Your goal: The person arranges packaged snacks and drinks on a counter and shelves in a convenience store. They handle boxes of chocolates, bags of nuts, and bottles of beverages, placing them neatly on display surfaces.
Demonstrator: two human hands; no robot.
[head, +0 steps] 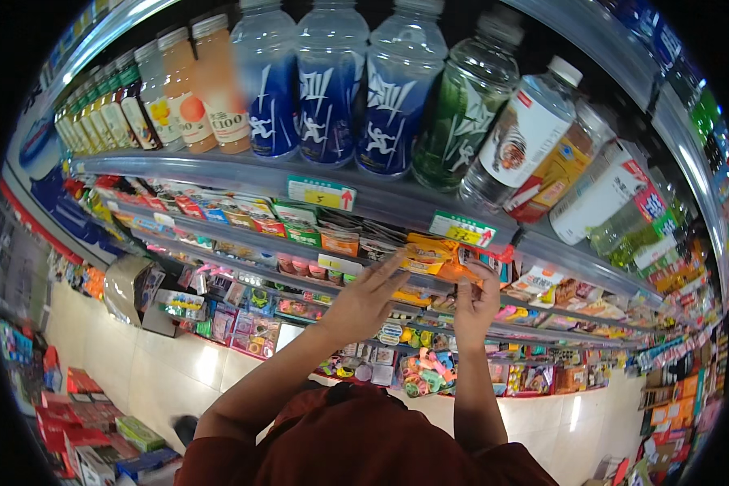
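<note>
Both hands reach to a store shelf of small snack packets below a row of drink bottles. My left hand [364, 301], fingers extended, lies against the shelf edge just left of the yellow snack packets [426, 254]. My right hand [477, 304] is at an orange packet [458, 267] on their right side, its fingers curled at the packet's edge; whether it grips the packet is not plain. Left of my left hand stand silver-topped packets with orange fronts [340, 240] and green fronts [301, 225].
Blue-labelled bottles [331, 109] and a green-labelled bottle [462, 121] stand on the shelf above, with price tags [322, 193] on its edge. Lower shelves hold toys, including a bag of colourful toys [428, 372]. An open cardboard box [124, 288] stands left; red boxes [58, 425] lie lower left.
</note>
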